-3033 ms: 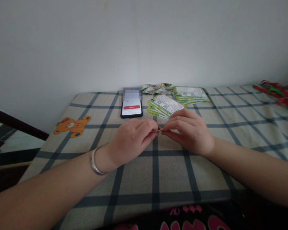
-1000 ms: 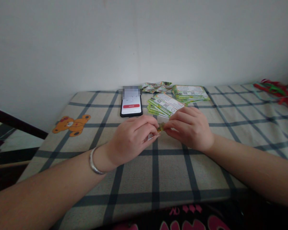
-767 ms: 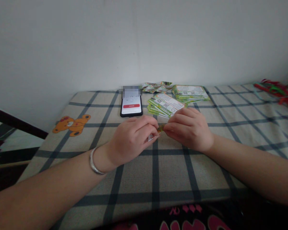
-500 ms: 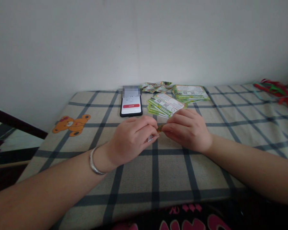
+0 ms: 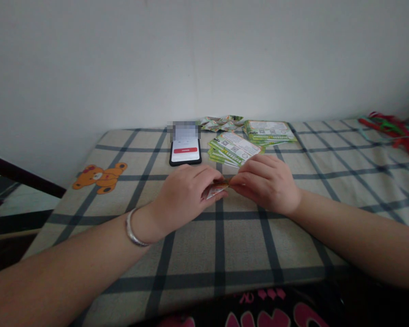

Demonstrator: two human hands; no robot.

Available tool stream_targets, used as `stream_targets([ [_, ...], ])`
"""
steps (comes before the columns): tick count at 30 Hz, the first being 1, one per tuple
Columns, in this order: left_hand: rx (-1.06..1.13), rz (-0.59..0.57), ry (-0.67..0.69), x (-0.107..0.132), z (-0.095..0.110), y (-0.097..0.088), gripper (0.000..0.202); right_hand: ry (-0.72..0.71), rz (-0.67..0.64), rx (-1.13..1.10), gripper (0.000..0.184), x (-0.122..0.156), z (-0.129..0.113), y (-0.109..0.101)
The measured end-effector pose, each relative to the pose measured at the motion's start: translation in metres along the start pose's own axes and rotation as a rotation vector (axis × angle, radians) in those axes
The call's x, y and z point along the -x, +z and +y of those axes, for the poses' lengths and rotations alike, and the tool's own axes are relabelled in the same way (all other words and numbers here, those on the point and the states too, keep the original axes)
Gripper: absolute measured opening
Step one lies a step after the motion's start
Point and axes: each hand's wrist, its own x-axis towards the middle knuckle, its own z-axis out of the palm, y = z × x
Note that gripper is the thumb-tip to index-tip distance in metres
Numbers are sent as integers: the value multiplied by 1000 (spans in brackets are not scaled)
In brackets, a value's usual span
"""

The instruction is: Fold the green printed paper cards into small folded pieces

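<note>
Between my two hands, a small folded piece of printed paper point(image 5: 216, 189) is held just above the checked tablecloth point(image 5: 191, 254). My left hand point(image 5: 191, 190), with a silver bangle at its wrist, pinches the paper's left side between thumb and fingers. On the other side, the closed fingertips of my right hand point(image 5: 267, 184) grip its right end. Much of the paper is hidden by my fingers. Just beyond my right hand lies a fanned pile of green and white printed cards point(image 5: 234, 147).
A phone point(image 5: 186, 154) with a lit screen lies behind my left hand. Several folded paper pieces point(image 5: 221, 123) and another stack of printed cards point(image 5: 271, 129) sit near the wall. A bear picture point(image 5: 100, 178) is at the left. Red and green fabric point(image 5: 391, 131) lies far right.
My left fingers have parted and lifted a little, so more of the paper's printed face shows. My right hand stays nearly in place.
</note>
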Motion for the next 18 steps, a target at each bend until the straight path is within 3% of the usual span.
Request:
stream_targets([
  [12,-74,29,52,0,0,-1,7,150,59,-66,20,1,2,4],
  [18,-84,69,48,-2,0,-2,6,328,4,-317,11,-2,-4,6],
])
